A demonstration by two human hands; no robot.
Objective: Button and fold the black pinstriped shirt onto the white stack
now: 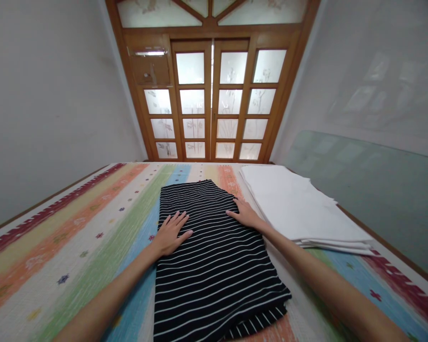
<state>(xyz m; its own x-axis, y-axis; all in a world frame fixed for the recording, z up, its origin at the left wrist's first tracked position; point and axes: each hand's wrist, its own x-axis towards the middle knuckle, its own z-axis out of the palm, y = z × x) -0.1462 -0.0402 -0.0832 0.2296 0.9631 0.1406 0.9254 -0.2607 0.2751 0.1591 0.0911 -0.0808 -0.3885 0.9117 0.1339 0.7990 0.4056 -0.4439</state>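
Multicoloured striped cloth (103, 251) lies below; from afar, I rest the left hand (170, 236) and right hand (247, 214), fingers spread wide, on black, white-striped, folded fabric (210, 275).

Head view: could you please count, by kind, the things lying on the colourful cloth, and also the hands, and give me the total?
Folded black-and-white striped fabric: 1
White stack, counted as one: 1
Hands, left hand and right hand: 2
Total: 4
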